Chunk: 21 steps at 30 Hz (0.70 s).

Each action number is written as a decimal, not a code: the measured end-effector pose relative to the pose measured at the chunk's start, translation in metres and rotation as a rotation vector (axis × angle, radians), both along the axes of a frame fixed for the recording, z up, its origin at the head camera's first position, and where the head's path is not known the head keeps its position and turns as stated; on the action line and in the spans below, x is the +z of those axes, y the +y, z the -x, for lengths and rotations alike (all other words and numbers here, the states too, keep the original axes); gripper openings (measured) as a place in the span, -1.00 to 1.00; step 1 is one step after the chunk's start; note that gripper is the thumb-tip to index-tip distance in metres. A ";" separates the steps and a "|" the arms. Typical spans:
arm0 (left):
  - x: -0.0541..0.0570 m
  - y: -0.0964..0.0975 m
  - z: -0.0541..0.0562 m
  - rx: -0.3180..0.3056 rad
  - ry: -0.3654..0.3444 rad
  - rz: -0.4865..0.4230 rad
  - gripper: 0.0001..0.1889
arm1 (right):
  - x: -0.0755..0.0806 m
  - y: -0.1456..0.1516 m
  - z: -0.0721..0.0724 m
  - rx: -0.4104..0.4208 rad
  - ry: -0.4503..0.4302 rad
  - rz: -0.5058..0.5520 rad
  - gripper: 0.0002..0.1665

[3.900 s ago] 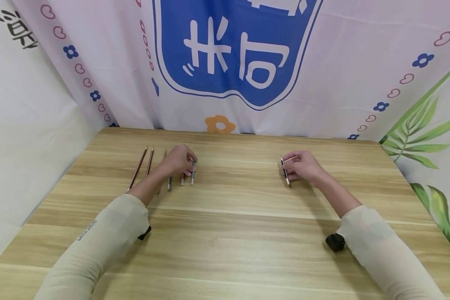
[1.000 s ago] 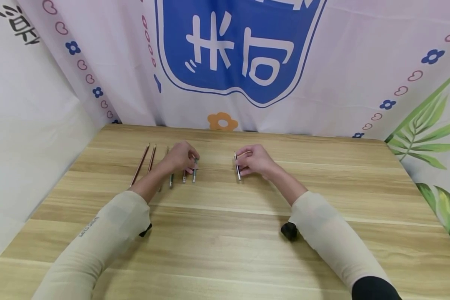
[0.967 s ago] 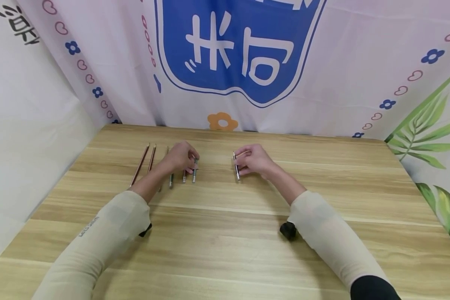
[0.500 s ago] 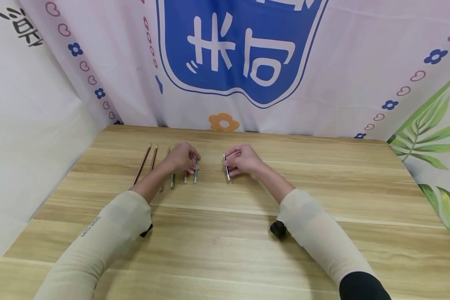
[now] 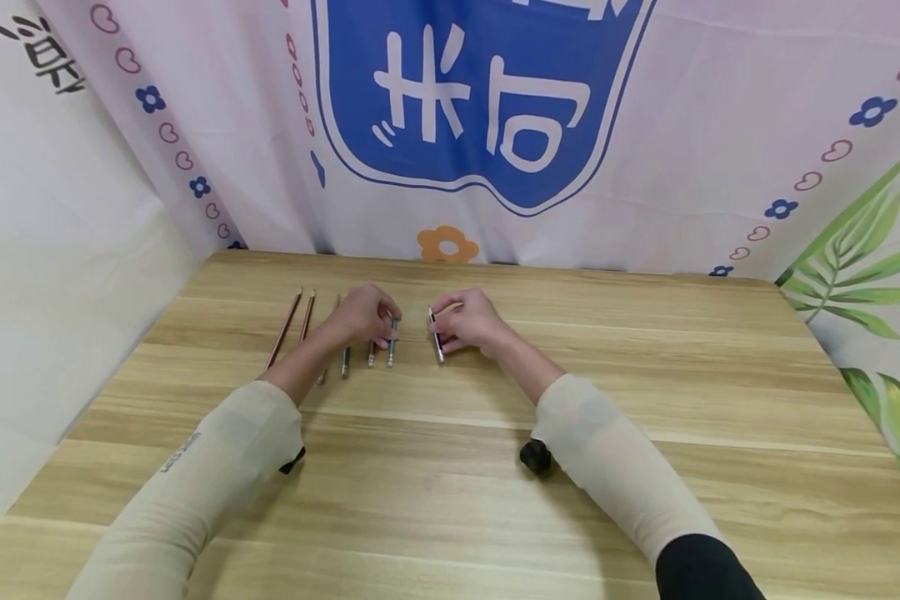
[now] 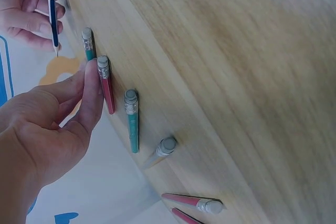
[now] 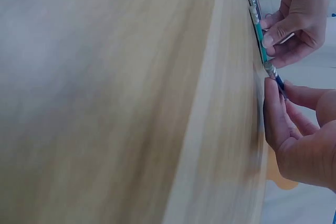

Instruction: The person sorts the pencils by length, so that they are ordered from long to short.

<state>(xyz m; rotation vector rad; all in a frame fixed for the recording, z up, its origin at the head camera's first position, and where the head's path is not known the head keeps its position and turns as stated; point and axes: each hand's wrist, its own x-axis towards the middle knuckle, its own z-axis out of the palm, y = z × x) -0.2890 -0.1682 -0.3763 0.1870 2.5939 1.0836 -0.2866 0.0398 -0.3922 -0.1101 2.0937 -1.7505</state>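
Observation:
In the head view my right hand (image 5: 474, 322) pinches a dark blue pencil (image 5: 437, 337) with a white band and pale eraser end, its sharpened tip pointing to the back. My left hand (image 5: 360, 315) holds a green pencil (image 5: 392, 352), rightmost of a row, between thumb and fingers. Close beside those fingers lies a red pencil (image 6: 106, 85), its eraser end toward me. A short gap separates the dark blue pencil from the green one. In the right wrist view the left hand (image 7: 299, 22) shows just beyond the dark blue pencil (image 7: 279, 81).
Further left lie another green pencil (image 6: 132, 127), a yellowish pencil (image 6: 159, 152) and two red pencils, one the outermost red pencil (image 5: 283, 329). The left forearm passes over part of the row. A printed curtain (image 5: 645, 192) hangs behind the wooden table (image 5: 435, 500).
My right hand has carried the dark blue pencil leftward over the table, from well to the right to near the row. The left hand stays at the green pencil.

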 end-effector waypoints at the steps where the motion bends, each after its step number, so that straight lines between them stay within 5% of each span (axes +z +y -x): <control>1: 0.000 0.000 0.000 -0.003 0.002 -0.001 -0.67 | 0.000 -0.001 0.000 0.000 0.003 -0.004 -0.67; 21: 0.002 -0.001 0.000 -0.025 0.009 0.010 -0.70 | 0.002 -0.024 -0.001 -0.004 0.025 -0.074 -0.63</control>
